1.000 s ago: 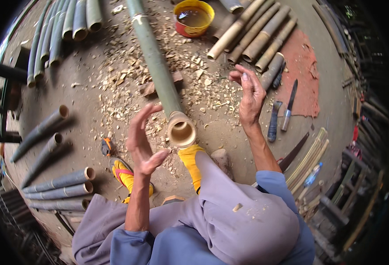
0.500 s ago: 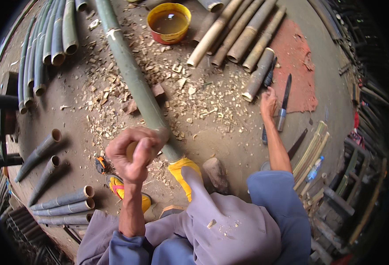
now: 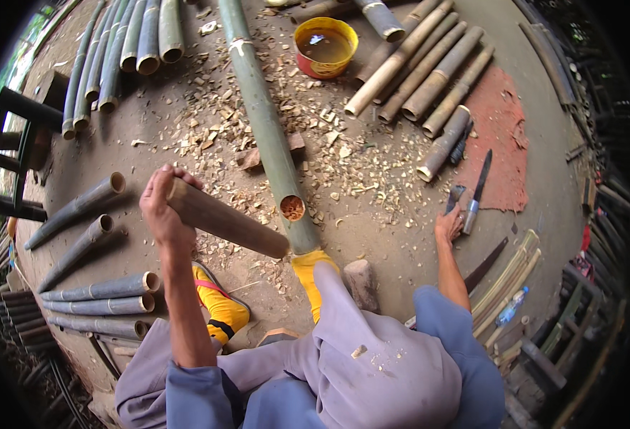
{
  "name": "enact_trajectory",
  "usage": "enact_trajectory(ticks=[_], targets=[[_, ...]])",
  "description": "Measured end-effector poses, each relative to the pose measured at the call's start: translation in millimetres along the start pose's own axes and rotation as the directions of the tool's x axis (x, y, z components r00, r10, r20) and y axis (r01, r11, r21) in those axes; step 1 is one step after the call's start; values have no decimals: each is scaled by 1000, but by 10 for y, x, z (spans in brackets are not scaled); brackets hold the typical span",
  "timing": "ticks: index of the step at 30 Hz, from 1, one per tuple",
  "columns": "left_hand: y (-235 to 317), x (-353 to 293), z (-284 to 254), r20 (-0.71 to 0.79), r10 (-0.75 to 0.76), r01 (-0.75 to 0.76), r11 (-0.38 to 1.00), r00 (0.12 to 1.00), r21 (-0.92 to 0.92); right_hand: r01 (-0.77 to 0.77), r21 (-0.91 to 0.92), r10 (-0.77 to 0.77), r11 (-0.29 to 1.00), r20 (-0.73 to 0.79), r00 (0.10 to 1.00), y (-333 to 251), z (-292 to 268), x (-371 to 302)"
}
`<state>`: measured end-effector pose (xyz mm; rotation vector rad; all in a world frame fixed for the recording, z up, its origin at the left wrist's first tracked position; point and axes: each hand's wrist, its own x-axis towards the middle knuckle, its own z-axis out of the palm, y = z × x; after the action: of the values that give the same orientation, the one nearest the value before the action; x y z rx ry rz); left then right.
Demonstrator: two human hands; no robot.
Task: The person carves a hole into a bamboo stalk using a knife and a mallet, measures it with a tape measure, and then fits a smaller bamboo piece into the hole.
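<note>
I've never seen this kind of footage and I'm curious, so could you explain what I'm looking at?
There's no machine here: a person works bare-handed, seen from above by a wide fisheye camera worn on the head, which bends straight edges. The left hand holds a brown bamboo tube, its lower end near a long green bamboo pole. The right hand is at a dark-handled tool on the brown ground; I can't tell whether it grips it. Beside that lies a long pointed knife. Around are pale wood chips, a round yellow-and-red container of murky liquid and grey bamboo tubes.
</note>
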<state>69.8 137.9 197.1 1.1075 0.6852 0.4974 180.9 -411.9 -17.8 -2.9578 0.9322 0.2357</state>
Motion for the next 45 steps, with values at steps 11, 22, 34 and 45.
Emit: enact_trajectory(ticks=[11,22,34,45], targets=[[-654,-298,-600,-61,404,-172,515,913,840,384,129,-348,914,-233,908,-120,-115,162],[-1110,-330,-138,208,274,-343,700,939,626,-278,795,66,539,290,955,-1024,-54,1419],[-1012,-443,968,753,281,-791,374,594,484,-143,971,-323,194,201,925,-866,-1614,-733],[-992,-250,859,359,13,-84,980,933,183,496,254,-549,830,524,651,942,-327,-2574]])
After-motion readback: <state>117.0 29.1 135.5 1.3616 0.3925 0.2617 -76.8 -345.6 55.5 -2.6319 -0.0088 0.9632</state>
